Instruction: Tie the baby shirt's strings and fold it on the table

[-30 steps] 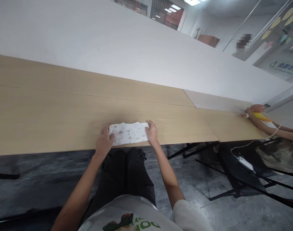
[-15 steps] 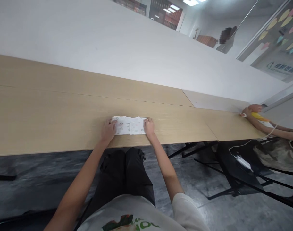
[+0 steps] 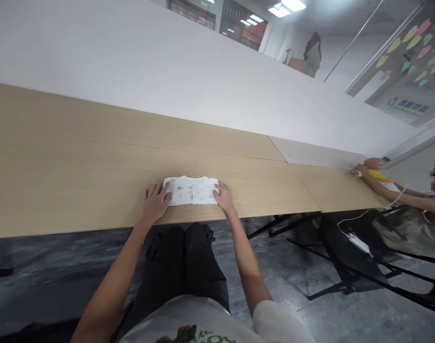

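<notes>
A folded white baby garment [image 3: 193,191] with small printed figures lies flat on the wooden table [image 3: 96,190], just in front of me. A seam or fold line runs down its middle. My left hand [image 3: 155,202] rests open at the garment's left end, fingers spread on the table and thumb side touching the cloth. At the opposite end, my right hand [image 3: 224,196] lies with its fingers apart, the thumb on the cloth and the other fingertips by the corner. Neither hand grips the garment.
To the right, another person's arms [image 3: 381,188] reach to a doll [image 3: 374,166] in yellow and white. A black chair [image 3: 349,252] with a white power strip [image 3: 359,243] stands below the table there. A white partition [image 3: 167,81] rises behind the table.
My hands have loosened from the garment's two ends. The left fingers have spread out leftward onto the table, and the right fingers have opened. The garment still lies flat.
</notes>
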Action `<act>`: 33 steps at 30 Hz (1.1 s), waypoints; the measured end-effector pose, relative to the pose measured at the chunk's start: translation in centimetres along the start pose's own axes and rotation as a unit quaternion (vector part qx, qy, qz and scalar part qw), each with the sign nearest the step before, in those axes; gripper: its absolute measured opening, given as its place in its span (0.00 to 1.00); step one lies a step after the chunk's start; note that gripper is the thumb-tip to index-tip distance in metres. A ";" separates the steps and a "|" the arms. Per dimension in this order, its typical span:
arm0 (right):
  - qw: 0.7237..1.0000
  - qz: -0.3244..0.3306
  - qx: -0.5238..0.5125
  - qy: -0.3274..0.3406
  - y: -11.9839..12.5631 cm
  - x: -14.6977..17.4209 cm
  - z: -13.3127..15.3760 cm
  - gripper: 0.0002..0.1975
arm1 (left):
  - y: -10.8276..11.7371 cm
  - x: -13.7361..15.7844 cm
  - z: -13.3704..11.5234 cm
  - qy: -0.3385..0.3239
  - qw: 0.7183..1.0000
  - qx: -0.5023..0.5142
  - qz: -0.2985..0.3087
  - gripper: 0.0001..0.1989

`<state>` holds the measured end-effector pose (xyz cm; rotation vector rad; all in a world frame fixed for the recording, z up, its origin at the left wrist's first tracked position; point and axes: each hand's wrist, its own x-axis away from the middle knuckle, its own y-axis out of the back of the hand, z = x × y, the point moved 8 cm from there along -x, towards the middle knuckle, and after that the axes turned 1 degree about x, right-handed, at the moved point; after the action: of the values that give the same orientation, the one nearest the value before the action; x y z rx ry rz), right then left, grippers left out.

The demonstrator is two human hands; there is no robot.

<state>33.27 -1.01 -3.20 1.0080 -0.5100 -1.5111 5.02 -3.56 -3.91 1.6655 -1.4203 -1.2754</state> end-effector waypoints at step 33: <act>0.998 -0.032 -0.052 0.008 -0.1 0.4 -0.4 0.14 | -0.2 0.0 0.3 -0.011 1.000 0.004 -0.006 0.27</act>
<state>33.62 -1.24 -3.58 0.9637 -0.3869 -1.5694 4.82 -3.45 -4.18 1.6729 -1.4329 -1.2987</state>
